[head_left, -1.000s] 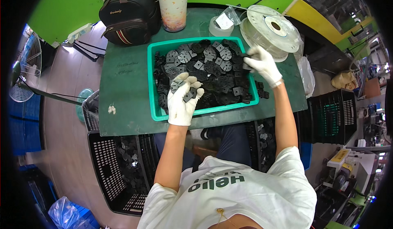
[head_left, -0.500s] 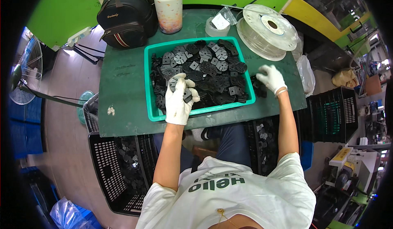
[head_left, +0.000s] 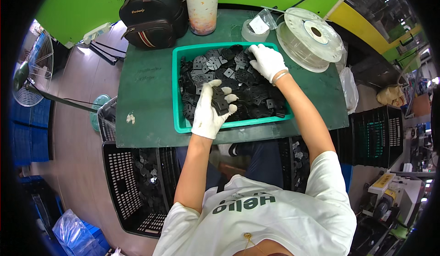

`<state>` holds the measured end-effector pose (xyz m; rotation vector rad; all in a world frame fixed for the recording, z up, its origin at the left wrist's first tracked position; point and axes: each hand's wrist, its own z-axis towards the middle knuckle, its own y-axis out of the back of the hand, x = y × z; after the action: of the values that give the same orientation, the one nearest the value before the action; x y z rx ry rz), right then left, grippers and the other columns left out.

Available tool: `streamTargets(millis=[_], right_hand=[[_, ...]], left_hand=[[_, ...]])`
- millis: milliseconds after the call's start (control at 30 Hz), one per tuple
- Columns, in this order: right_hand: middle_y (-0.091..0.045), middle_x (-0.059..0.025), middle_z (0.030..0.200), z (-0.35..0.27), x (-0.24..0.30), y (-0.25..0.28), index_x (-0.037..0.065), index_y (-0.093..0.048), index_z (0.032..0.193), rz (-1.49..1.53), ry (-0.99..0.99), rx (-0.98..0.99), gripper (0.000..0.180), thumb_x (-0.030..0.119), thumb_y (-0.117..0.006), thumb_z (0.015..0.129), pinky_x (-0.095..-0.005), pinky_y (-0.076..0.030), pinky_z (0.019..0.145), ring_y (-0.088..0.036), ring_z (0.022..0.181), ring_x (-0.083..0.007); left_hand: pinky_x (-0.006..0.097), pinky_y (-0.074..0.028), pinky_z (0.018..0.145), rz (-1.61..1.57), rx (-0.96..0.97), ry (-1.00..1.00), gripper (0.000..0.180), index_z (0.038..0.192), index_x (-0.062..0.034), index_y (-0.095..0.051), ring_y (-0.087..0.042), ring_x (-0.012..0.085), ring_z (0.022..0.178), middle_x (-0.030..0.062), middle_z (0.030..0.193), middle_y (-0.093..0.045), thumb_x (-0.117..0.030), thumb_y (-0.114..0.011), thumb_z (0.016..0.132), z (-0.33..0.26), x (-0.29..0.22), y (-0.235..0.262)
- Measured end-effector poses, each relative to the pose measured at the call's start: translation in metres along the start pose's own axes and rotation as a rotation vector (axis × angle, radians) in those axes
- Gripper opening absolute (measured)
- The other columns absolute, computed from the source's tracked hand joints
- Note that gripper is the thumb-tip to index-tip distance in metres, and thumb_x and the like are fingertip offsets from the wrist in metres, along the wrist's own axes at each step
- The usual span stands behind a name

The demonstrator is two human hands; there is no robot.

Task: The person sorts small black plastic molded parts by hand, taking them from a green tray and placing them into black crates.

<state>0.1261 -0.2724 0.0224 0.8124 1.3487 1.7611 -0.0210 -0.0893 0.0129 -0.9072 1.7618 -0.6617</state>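
A teal tray (head_left: 181, 124) full of flat black plastic parts (head_left: 250, 95) sits on a dark green table (head_left: 142, 95). My left hand (head_left: 208, 111), in a white glove, holds a small stack of black parts (head_left: 219, 100) over the tray's near left side. My right hand (head_left: 267, 61), also gloved, reaches into the tray's far right corner and rests on the parts there, fingers curled around some of them.
A black backpack (head_left: 153, 13) and a tall bottle (head_left: 201, 6) stand at the table's back. A clear spool (head_left: 311, 38) and a tape roll (head_left: 254, 29) lie at the back right. Black slotted crates (head_left: 137, 187) (head_left: 376, 137) flank the table. A fan (head_left: 27, 79) stands far left.
My right hand was at the tray's right rim, slipped off the right edge, and now reaches into the far right corner. The left hand keeps its stack and has barely shifted.
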Motion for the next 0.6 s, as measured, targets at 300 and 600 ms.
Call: streamTargets(millis=[300, 600], right_hand=[[-0.058, -0.0091, 0.093, -0.028, 0.056, 0.048, 0.01, -0.056, 0.101, 0.417, 0.399, -0.212, 0.033, 0.01, -0.061, 0.068, -0.0368, -0.047, 0.074, -0.059, 0.083, -0.0282], [-0.06, -0.0114, 0.096, -0.029, 0.071, 0.046, 0.01, -0.056, 0.106, 0.431, 0.179, -0.169, 0.027, 0.01, -0.057, 0.079, -0.0404, -0.05, 0.073, -0.06, 0.086, -0.0323]], left_hand=[[0.037, -0.052, 0.058, -0.058, 0.058, 0.095, 0.047, 0.111, -0.0098, -0.049, -0.06, 0.0262, 0.081, 0.0144, 0.102, -0.057, -0.052, -0.038, 0.092, 0.008, 0.003, 0.01], [0.034, -0.051, 0.059, -0.145, 0.104, 0.016, 0.042, 0.123, -0.0137, -0.046, -0.06, 0.0238, 0.086, 0.0125, 0.108, -0.056, -0.039, -0.052, 0.09, 0.004, 0.005, 0.016]])
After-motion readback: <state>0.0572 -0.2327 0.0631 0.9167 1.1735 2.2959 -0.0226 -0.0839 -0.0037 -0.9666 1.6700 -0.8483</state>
